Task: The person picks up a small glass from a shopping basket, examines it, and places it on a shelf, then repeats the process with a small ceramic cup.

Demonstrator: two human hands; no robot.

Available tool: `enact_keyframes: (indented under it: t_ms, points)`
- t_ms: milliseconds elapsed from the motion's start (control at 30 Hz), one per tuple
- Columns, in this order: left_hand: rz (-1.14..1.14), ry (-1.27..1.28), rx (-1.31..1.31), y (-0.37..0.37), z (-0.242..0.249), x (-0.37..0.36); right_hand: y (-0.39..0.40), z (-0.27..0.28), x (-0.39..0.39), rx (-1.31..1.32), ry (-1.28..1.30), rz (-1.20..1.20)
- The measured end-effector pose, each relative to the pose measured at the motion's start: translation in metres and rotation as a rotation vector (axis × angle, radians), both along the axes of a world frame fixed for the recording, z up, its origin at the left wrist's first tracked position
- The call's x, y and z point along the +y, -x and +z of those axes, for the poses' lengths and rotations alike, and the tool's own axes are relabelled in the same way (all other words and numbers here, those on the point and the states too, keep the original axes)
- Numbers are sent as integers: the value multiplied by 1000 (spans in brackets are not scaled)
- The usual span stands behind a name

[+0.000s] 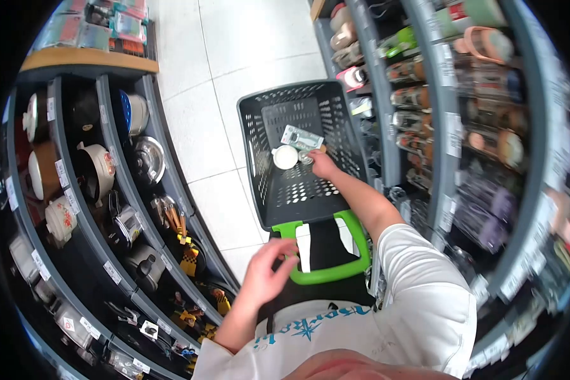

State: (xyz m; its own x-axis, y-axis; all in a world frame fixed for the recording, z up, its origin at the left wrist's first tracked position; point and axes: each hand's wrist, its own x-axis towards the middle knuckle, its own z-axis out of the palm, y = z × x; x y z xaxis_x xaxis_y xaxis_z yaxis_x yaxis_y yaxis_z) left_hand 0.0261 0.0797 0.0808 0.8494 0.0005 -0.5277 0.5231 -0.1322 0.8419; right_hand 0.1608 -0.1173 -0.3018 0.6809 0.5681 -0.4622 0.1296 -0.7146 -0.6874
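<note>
A dark grey shopping basket (259, 190) stands in front of me, its green handle (326, 276) on my side. My right hand (323, 164) reaches down into it, fingers closed on a small clear, round item (306, 158) that looks like glass. Just left of that lies a white round container (285, 158). A packaged item with a pale card (302, 137) rests beyond it on the basket floor. My left hand (269, 272) hovers beside the handle's left side, thumb and fingers apart and loosely bent, with nothing visible in it.
Shelves with pots and an enamel casserole (61, 214) run along the left. On the right, shelves hold several bottles, including a purple bottle (500, 209), close to the basket. Pale floor tiles (228, 44) stretch ahead between them.
</note>
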Motion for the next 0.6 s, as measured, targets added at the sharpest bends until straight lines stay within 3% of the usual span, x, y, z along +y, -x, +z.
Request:
enact_keyframes:
  t_ms: [200, 300, 333, 400, 467, 533, 600]
  points:
    - [-72, -373, -217, -10, 4, 25, -21, 165, 4, 51, -178, -17]
    - [-187, -660, -165, -25, -4, 25, -19, 267, 13, -30, -245, 49]
    - [-198, -659, -191, -32, -5, 24, -14, 290, 13, -52, -242, 34]
    - [-255, -637, -578, -43, -3, 23, -1, 332, 18, 165, -349, -64]
    - [-351, -547, -584, -50, 6, 21, 14, 379, 22, 159, -393, -95]
    - [-449, -459, -582, -53, 22, 16, 24, 426, 22, 228, -273, -81]
    - [-464, -286, -562, -47, 44, 16, 33, 452, 17, 71, -355, -87]
